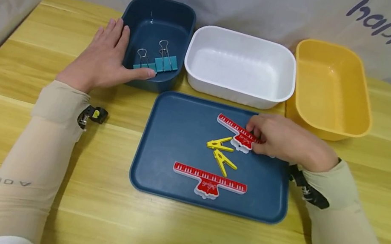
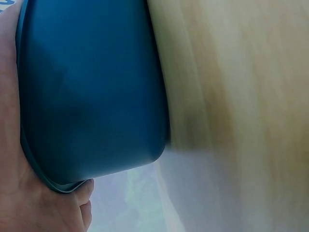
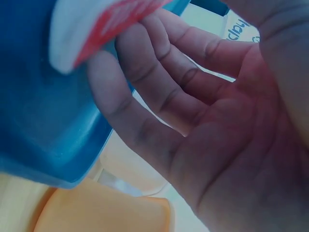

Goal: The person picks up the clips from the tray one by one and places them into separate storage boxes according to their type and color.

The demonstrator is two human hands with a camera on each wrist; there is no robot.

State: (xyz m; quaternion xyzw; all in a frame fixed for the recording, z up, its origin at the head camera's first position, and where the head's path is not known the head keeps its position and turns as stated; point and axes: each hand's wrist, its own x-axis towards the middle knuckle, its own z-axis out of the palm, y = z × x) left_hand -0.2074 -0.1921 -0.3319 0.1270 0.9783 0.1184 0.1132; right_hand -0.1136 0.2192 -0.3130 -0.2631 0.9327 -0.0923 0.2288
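My left hand (image 1: 104, 52) rests on the rim of a dark blue bin (image 2: 96, 96), fingers on its left side and thumb across the front. Two teal binder clips (image 1: 166, 63) lie in that bin near the thumb. My right hand (image 1: 287, 139) pinches a red and white clip with a piano-key pattern (image 1: 231, 125) at the upper right of a blue tray (image 1: 173, 140). In the right wrist view, several fingertips meet the clip's edge; the thumb's contact is hidden. A second piano-key clip (image 1: 209, 180) and two yellow clothespins (image 1: 224, 161) lie on the tray.
A white bin (image 1: 236, 94) stands right of the blue one, and a yellow bin (image 1: 326, 129) stands beyond it on the right. All sit at the back of the wooden table (image 1: 105, 219), before a pale sheet (image 1: 262, 3) with writing.
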